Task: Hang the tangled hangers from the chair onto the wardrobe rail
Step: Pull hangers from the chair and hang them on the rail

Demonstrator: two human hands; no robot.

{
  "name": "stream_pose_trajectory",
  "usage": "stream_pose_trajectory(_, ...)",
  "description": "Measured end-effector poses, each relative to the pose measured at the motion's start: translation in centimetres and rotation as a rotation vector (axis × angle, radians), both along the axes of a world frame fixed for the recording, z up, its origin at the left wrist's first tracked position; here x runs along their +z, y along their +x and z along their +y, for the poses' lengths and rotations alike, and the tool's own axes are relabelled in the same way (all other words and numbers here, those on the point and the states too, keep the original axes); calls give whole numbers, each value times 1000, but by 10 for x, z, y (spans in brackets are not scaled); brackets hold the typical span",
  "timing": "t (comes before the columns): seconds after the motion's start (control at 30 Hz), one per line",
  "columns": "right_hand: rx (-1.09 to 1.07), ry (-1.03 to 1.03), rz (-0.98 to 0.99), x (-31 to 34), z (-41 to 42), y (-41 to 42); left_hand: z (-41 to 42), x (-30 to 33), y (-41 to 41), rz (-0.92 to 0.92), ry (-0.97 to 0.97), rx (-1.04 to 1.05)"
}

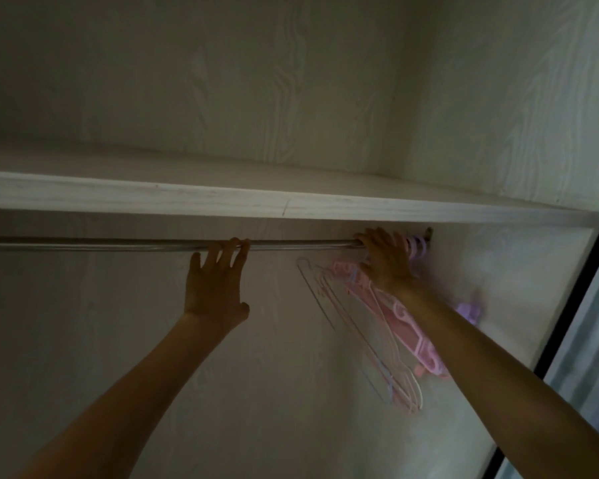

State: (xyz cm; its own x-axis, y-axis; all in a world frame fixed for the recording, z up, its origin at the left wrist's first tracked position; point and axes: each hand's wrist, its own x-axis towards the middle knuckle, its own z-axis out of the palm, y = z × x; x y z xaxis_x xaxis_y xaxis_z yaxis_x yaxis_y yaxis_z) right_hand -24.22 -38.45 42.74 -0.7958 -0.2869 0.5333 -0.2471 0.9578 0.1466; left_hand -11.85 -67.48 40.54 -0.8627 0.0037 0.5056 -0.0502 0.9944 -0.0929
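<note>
A metal wardrobe rail (118, 244) runs from the left edge to a bracket at the right wall. Several pink and pale hangers (400, 316) hang bunched at its right end, their hooks (416, 245) over the rail; they look blurred. My right hand (386, 259) covers the rail beside those hooks, fingers curled among them. Whether it grips a hanger or only the rail is unclear. My left hand (218, 281) reaches up mid-rail, fingertips resting on the bar, holding no hanger.
A white wooden shelf (291, 203) sits just above the rail. The wardrobe back panel (153, 340) lies behind, the right side wall (519, 288) close to the hangers. A dark door frame (574, 299) borders the right. A purple piece (471, 311) shows past my right forearm.
</note>
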Motion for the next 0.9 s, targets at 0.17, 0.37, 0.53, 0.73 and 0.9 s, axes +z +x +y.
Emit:
stream_pose_trajectory(0.17,-131,-25,-40,0,4,1,-3,0,0,-5,2,-3)
stream_pose_trajectory(0.37,-110,-95,-101,0,-5,11,-6,1,0,-21,58,-51)
stream_pose_trajectory(0.53,130,-139,66,-7,-10,76,-3,7,5,52,351,-236)
stream_pose_trajectory(0.73,135,-213,-55,-61,10,157,79,-26,25,138,513,-593)
stream_pose_trajectory(0.9,-199,-337,-314,-132,81,263,183,-96,70,-258,654,-793)
